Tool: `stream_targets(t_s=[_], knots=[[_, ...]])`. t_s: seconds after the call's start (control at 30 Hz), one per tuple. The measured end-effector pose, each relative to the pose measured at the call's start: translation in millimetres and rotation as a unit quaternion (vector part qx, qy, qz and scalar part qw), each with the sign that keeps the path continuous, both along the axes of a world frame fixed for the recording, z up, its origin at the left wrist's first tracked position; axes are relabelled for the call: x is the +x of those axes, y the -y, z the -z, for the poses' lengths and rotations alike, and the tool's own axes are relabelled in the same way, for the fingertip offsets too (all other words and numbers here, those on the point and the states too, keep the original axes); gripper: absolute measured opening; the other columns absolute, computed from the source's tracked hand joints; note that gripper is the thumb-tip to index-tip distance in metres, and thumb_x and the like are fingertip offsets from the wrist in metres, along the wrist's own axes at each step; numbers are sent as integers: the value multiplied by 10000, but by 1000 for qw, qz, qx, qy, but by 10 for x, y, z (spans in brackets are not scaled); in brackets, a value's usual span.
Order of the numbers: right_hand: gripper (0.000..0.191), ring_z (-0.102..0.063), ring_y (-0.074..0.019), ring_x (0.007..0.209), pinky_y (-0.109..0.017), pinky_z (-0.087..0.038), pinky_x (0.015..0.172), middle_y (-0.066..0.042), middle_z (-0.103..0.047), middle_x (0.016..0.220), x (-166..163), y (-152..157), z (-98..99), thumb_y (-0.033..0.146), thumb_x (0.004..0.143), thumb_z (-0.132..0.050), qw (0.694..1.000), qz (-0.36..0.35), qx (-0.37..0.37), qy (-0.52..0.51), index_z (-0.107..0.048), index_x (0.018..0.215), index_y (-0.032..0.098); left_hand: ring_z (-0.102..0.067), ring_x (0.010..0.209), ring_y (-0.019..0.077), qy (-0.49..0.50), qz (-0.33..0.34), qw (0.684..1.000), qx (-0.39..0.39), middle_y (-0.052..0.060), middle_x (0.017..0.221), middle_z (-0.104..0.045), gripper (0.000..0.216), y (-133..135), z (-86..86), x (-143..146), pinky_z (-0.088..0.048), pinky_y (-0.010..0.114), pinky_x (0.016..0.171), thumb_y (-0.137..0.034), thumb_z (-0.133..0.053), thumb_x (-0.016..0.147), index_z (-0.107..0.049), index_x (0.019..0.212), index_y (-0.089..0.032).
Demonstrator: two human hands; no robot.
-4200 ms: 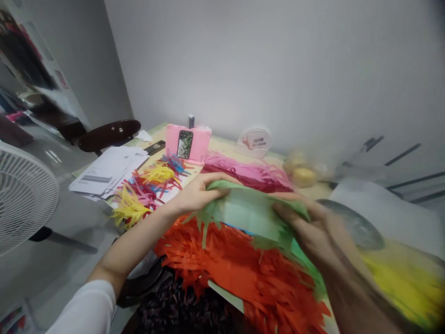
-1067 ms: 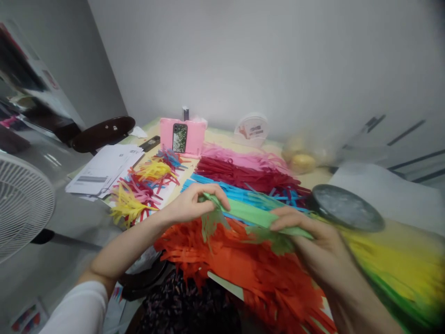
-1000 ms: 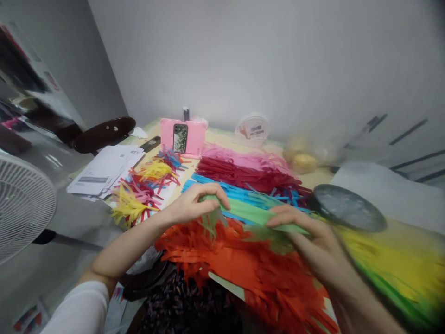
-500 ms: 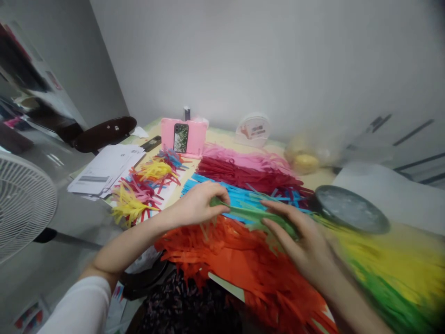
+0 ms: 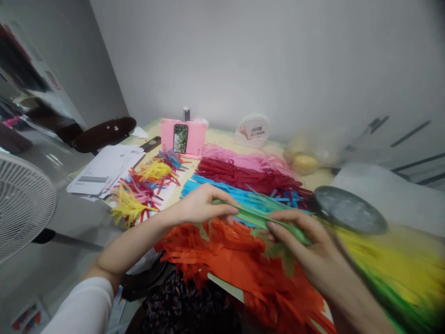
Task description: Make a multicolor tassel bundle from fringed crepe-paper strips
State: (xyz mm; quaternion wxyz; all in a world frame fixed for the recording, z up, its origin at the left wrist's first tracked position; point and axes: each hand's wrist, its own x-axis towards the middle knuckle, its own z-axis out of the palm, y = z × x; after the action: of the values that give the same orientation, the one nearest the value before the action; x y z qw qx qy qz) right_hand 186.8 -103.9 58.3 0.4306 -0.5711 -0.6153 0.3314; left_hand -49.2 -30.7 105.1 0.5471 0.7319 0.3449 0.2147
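A folded band of green tissue paper (image 5: pixel 251 214) stretches between my two hands above the table, its fringe hanging loosely. My left hand (image 5: pixel 205 204) pinches its left end between thumb and fingers. Farther right, my right hand (image 5: pixel 304 236) is closed on the other part, thumb below and fingers on top. Orange fringed tissue paper (image 5: pixel 225 253) lies spread just beneath both hands. Behind them are blue paper strips (image 5: pixel 205 184), then dark red strips (image 5: pixel 236 172) and pink strips (image 5: pixel 250 157).
Small multicoloured tassels (image 5: pixel 156 170) lie at left beside white papers (image 5: pixel 104 169). A phone (image 5: pixel 180 138) leans on a pink case (image 5: pixel 196 139). At right are a grey-green dish (image 5: pixel 351 211) and yellow strips (image 5: pixel 385 260). A fan (image 5: pixel 26 204) stands at far left.
My left hand has shifted slightly right along the green paper. My right hand has closed from a loose hold into a pinch on it, and the paper looks tauter.
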Motion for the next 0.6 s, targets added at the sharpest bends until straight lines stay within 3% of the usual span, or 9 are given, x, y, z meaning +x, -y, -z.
stream_targets(t_s=[0.1,0.2,0.4,0.6], knots=[[255,-689,-202,692,-286,-559,624,-26,-725,797,13,7,8,468,828,-693,999,21,-7,-35,-737,961,255,-648,538,100,100,2,992,-75,55,758,-734,274,1,77,-29,-507,217,617,-295,-649,864,-742,1054,-120],[224,-696,-203,711,-286,-567,661,-28,-732,781,1,-2,28,438,819,-710,997,23,-1,-74,-764,949,263,-659,545,109,168,5,980,-111,70,776,-738,294,-5,149,-42,-522,232,620,-332,-693,832,-751,1033,-125],[166,-661,-185,710,-289,-551,660,-42,-711,808,-51,-36,92,397,835,-695,993,17,40,-109,-754,822,242,-641,538,104,222,-17,968,-118,61,717,-715,177,7,195,-31,-522,239,623,-274,-689,812,-739,818,-104],[258,-670,-213,692,-310,-550,611,-64,-709,767,-51,-87,98,451,850,-643,994,-3,21,-107,-751,858,217,-645,630,124,173,-10,984,-46,43,674,-675,231,18,138,-44,-518,247,681,-338,-709,795,-712,800,-107]])
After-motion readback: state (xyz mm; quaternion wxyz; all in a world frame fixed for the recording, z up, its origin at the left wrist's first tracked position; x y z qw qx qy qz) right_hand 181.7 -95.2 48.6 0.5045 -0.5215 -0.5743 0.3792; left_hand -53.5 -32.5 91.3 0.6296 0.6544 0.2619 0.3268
